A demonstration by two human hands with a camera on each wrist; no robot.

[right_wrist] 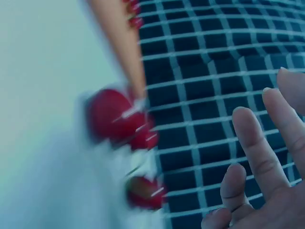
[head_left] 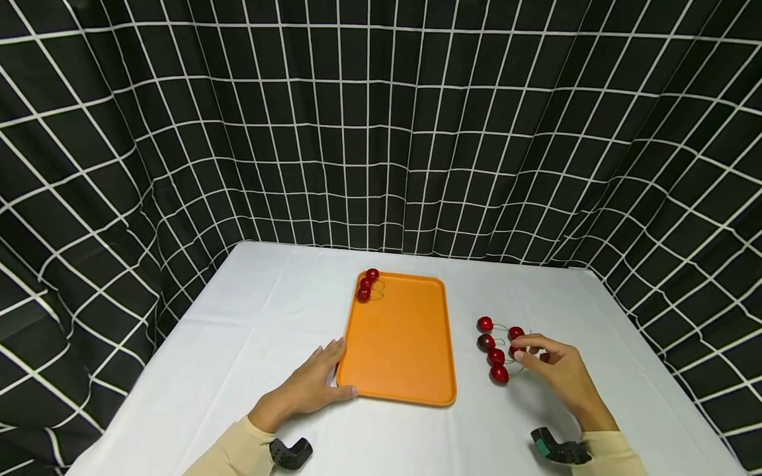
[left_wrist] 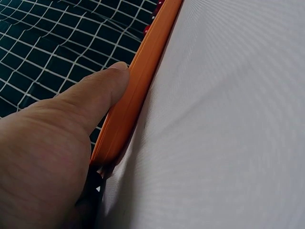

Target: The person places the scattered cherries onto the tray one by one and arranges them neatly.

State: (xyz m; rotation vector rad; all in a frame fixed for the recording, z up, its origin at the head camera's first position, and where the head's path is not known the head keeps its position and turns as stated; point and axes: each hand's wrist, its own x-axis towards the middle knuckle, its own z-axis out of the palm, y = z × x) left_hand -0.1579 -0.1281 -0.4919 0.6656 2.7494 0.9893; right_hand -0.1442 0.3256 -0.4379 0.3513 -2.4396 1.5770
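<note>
My left hand [head_left: 312, 383] lies at the near left corner of an orange tray [head_left: 405, 337], fingers along its left side. Its straight thumb [left_wrist: 102, 88] rests against the tray's rim in the left wrist view. My right hand [head_left: 559, 367] hovers at a group of red cherries with stems [head_left: 499, 375], right of the tray. Thumb and index finger are on either side of one cherry [head_left: 518, 351] in the head view. The right wrist view shows that hand's fingers [right_wrist: 259, 152] spread and loose, with blurred cherries [right_wrist: 112, 114] apart from them.
Three cherries [head_left: 364, 294] lie at the tray's far left corner, stems pointing inward. A white cloth [head_left: 268, 304] covers the table. Black curtains with a white grid [head_left: 369, 132] hang behind and along both sides. Each wrist wears a dark device [head_left: 290, 454].
</note>
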